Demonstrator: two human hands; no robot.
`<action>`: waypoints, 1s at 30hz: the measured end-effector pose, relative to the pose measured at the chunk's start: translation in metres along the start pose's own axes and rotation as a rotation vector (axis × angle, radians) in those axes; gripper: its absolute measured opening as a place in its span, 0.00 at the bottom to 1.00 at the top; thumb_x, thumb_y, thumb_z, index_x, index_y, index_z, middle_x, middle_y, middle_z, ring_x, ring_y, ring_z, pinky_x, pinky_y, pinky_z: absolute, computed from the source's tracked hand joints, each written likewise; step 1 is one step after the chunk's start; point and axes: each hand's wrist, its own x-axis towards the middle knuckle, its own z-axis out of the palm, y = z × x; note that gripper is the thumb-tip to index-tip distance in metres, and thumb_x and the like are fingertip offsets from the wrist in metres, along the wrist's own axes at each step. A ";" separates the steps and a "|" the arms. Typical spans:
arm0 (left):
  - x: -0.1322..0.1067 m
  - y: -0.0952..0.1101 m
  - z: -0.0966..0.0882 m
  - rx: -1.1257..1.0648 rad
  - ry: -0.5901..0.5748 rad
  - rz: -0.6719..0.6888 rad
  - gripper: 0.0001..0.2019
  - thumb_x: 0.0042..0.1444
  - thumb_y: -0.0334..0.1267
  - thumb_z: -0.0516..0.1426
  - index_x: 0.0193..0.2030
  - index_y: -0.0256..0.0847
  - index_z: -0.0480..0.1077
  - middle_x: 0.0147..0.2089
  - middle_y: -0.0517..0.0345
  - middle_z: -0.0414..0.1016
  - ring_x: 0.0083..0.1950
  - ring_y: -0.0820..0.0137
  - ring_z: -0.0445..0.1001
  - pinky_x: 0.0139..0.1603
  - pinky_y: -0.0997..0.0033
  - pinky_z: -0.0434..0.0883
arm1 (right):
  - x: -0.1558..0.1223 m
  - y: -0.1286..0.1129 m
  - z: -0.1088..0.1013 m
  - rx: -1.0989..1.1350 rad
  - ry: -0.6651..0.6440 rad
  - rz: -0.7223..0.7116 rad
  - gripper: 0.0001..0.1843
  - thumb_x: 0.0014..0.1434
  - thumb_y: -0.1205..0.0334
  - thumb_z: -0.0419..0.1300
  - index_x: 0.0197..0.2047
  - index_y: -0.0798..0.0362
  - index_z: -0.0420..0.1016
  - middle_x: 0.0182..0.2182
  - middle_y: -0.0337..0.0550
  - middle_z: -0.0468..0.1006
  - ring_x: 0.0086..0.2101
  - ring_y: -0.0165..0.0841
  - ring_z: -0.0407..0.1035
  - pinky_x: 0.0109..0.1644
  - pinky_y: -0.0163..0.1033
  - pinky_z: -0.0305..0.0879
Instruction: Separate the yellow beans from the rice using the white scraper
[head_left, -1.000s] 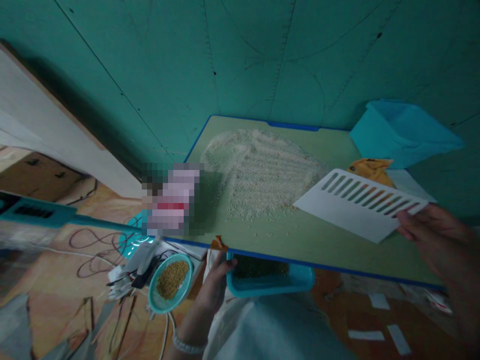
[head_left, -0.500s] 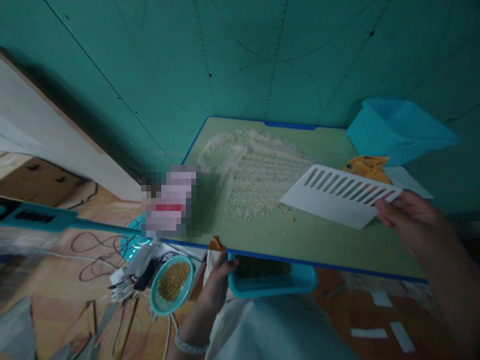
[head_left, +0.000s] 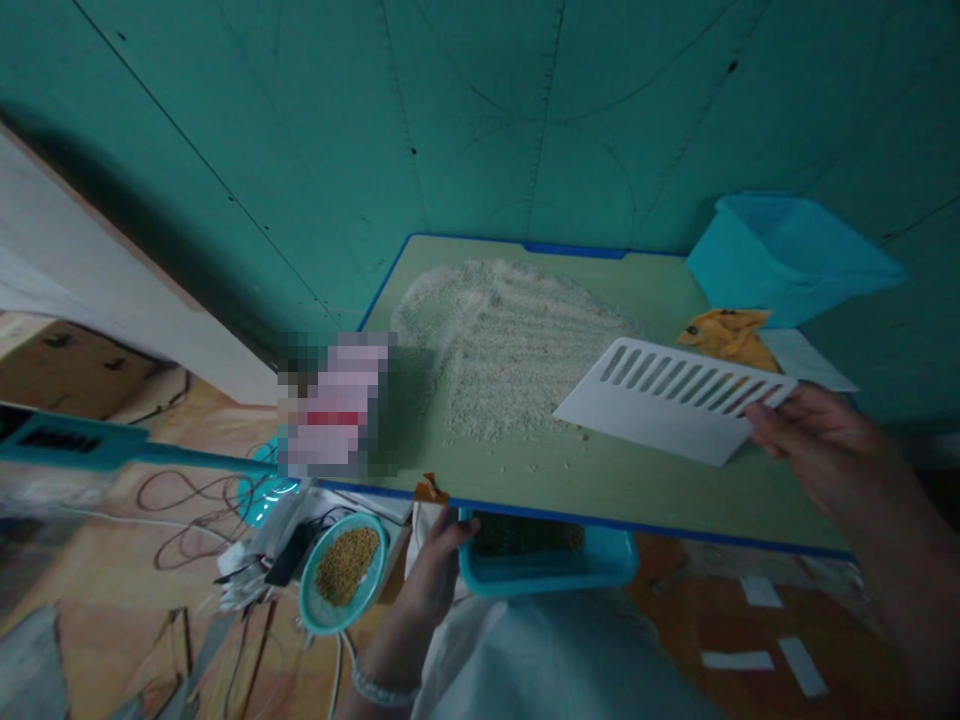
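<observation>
My right hand (head_left: 829,430) grips a white plastic scraper (head_left: 660,425) with a row of slots by its right end. The scraper is held tilted over the right front side of a spread of pale, rice-like grains (head_left: 517,350). Those grains lie on a pale green board (head_left: 480,475) with a blue edge; a few brownish bits show among them. My left hand (head_left: 436,570) holds the left end of a teal tub (head_left: 551,578), thumb over its rim. The tub sits at the board's front edge, above my lap, with dark contents that I cannot make out.
A teal bin (head_left: 795,260) stands at the back right, near an orange cloth (head_left: 727,335). At the left are a pixelated pink object (head_left: 337,400) and a teal handle (head_left: 202,457). Below left, a teal bowl (head_left: 309,600) holds yellowish grains. A green wall (head_left: 480,100) rises behind.
The view has shifted slightly, so most things appear a little further left. My right hand still holds the scraper at nearly the same place, and my left hand stays on the tub.
</observation>
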 end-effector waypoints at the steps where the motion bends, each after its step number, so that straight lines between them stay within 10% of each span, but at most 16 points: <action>1: 0.000 0.000 0.001 -0.001 -0.002 -0.003 0.19 0.45 0.37 0.65 0.47 0.49 0.79 0.48 0.58 0.84 0.63 0.49 0.69 0.63 0.52 0.62 | 0.000 0.000 0.000 0.017 -0.020 0.009 0.19 0.43 0.45 0.71 0.32 0.48 0.76 0.21 0.34 0.73 0.20 0.27 0.60 0.22 0.34 0.54; 30: 0.001 -0.003 -0.001 -0.034 -0.043 -0.021 0.22 0.47 0.35 0.64 0.52 0.49 0.77 0.56 0.58 0.80 0.67 0.51 0.63 0.66 0.55 0.60 | -0.007 -0.011 0.005 0.066 -0.071 0.098 0.23 0.36 0.42 0.73 0.30 0.50 0.76 0.19 0.33 0.74 0.19 0.26 0.59 0.21 0.32 0.53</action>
